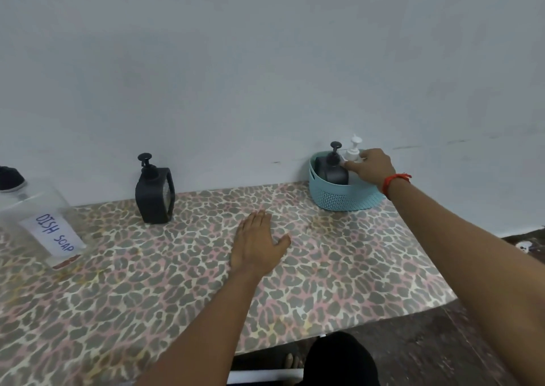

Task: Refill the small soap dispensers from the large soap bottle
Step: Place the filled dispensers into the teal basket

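Note:
A large clear bottle with a black cap and a "DISH SOAP" label stands at the table's left edge. One black pump dispenser stands by the wall. A second black dispenser and a small white pump dispenser sit inside a teal basket at the back right. My right hand reaches into the basket, its fingers closed around the white dispenser. My left hand lies flat and open on the table's middle, holding nothing.
The table carries a leopard-print cover and stands against a pale wall. Its right edge drops to a dark floor. My feet and dark clothing show below the front edge.

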### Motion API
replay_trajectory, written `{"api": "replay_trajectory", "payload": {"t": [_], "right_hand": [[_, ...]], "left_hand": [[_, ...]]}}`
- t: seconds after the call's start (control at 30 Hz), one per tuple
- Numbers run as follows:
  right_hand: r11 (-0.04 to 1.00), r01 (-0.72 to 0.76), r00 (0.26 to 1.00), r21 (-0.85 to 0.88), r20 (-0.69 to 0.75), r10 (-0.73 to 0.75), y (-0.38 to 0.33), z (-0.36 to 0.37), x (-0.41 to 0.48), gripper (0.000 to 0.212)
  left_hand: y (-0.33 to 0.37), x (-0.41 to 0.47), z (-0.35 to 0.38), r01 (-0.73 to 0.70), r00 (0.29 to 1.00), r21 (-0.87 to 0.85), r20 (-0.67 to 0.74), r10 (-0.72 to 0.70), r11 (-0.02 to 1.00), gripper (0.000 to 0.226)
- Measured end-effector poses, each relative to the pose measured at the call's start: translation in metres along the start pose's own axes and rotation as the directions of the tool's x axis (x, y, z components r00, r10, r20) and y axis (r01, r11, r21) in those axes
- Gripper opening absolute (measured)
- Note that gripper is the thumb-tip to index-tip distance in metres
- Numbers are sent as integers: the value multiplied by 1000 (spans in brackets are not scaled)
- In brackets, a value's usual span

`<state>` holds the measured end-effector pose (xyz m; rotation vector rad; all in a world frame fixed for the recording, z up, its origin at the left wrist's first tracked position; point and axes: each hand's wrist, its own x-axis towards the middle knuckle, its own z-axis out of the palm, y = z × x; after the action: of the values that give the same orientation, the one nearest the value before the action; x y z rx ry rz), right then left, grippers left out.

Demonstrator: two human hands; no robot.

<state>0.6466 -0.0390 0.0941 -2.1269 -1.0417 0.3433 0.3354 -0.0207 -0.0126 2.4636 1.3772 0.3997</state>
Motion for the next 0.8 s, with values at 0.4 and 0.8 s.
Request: {"api": "replay_trajectory", "payload": {"t": [0.4, 0.8], "right_hand": [[1000, -14, 999, 28, 42, 13, 12, -5, 9, 70], [969, 154, 865, 194, -500, -38, -48, 10, -83, 26]], "left_hand": [[1, -1, 0, -1, 1000, 4, -2, 1, 1000, 82], [-9, -6, -13, -6, 999, -93, 35, 9, 996, 78]]}}
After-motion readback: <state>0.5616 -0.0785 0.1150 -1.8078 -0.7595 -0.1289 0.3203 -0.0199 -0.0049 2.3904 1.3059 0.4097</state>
